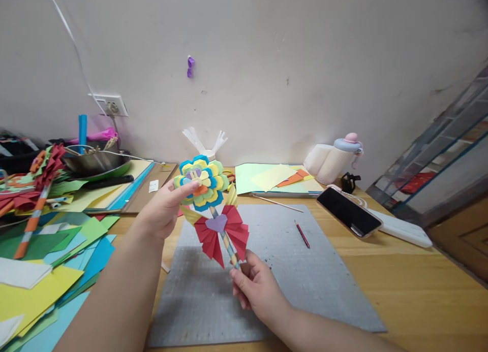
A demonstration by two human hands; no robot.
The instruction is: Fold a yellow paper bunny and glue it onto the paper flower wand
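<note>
A handmade paper flower wand (225, 240) is held up, tilted, over a grey cutting mat (316, 291). Its layered blue, green and yellow flower head (213, 189) is pinched by my left hand (160, 212), the thumb lying across the petals and the other fingers partly hidden behind. Below the head sit pleated red paper wings (238, 230) with a purple heart (216, 223) at their middle. My right hand (255, 286) is closed round the lower end of the striped stem. White paper strips (194, 138) stick up behind the flower.
Loose coloured paper (46, 291) covers the left side, beside another flower wand (34, 215) and a metal bowl (93, 161). On the mat lies a dark red pen (302, 234). A phone (348, 212), a bottle (341, 159) and paper sheets (251, 177) are farther back.
</note>
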